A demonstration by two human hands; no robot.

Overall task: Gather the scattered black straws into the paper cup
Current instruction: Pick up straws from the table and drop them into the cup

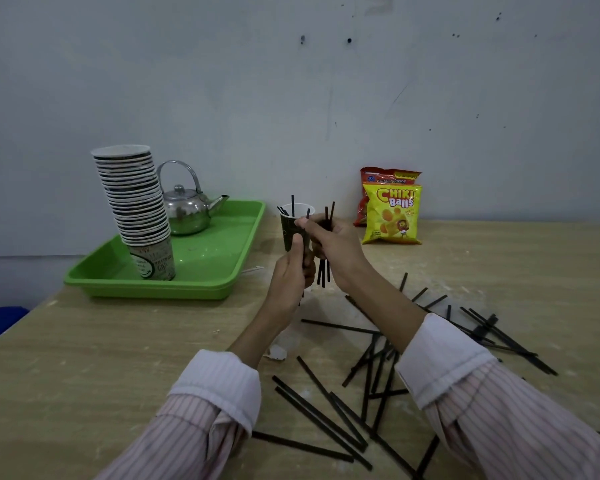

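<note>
Striped sleeves (219, 420) frame loose black straws (321, 415) lying crossed on the near right of the wooden table (84, 375). Farther back, the left hand (291, 268) is closed around the paper cup (291, 226), which already holds a few straws. The right hand (333, 247) clamps a small bundle (323, 271) beside the rim (ends uneven). Squaring the tips, then tilting the cup toward them, would likely help. Behind stand a green tray (201, 271), stacked cups (136, 202), a kettle (187, 209), snack bags (392, 213) and a scuffed wall (291, 98).

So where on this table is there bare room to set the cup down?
Bare wood lies left of the left sleeve, in front of the green tray. Also between the snack bags and the scattered straws. Front right is crowded.
</note>
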